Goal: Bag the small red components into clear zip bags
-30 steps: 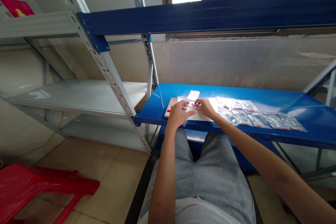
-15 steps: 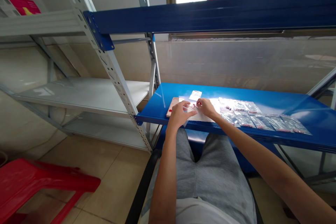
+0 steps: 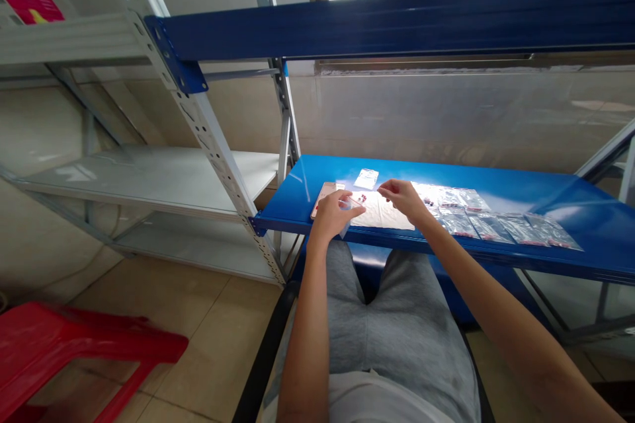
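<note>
My left hand [image 3: 334, 213] is at the left of a white cloth [image 3: 389, 213] on the blue shelf, thumb and fingers closed on a small clear plastic bag [image 3: 344, 230] with a red line along its mouth. Just beyond the bag, several small dark red pieces [image 3: 362, 197] lie on the cloth. Over the cloth's right part, my right hand [image 3: 401, 197] has thumb and forefinger pinched together; anything between them is too small to make out. A phone-like flat object [image 3: 322, 198] lies partly behind my left hand.
Filled clear bags [image 3: 489, 227] lie in rows to the right on the blue shelf [image 3: 536, 192]. A white packet [image 3: 367, 178] lies behind the cloth. A blue beam [image 3: 357, 30] crosses above, a metal upright [image 3: 208, 139] stands left, and a red stool [image 3: 94, 337] is on the floor.
My right hand has moved right, away from the small dark red pieces and the left hand, uncovering more cloth. My left hand keeps hold of the bag.
</note>
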Demonstrator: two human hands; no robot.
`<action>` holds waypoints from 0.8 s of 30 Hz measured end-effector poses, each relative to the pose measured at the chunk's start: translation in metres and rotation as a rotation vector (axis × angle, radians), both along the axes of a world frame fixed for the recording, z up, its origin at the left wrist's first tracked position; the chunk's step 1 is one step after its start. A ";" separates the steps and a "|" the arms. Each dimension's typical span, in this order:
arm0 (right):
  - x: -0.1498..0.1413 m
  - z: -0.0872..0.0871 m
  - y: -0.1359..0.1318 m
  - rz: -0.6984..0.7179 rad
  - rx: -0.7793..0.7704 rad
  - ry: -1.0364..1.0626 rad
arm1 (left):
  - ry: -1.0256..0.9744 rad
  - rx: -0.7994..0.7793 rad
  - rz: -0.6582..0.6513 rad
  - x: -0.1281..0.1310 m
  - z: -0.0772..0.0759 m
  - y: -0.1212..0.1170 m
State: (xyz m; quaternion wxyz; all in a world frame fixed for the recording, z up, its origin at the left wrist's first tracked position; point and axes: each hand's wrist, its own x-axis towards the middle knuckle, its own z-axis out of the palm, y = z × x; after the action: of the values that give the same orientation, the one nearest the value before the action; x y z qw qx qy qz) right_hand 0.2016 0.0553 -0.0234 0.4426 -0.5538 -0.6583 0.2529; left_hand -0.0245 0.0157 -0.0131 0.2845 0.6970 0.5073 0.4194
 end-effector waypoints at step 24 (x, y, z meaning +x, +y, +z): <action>-0.028 0.045 -0.035 0.343 -0.019 -0.195 | -0.015 0.014 -0.082 0.002 0.009 -0.005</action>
State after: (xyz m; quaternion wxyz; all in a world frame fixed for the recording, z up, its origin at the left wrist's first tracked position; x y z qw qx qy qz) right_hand 0.1736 0.0202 0.0217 0.3219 -0.4595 -0.7803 0.2762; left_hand -0.0221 0.0107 -0.0041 0.3003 0.7160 0.4731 0.4163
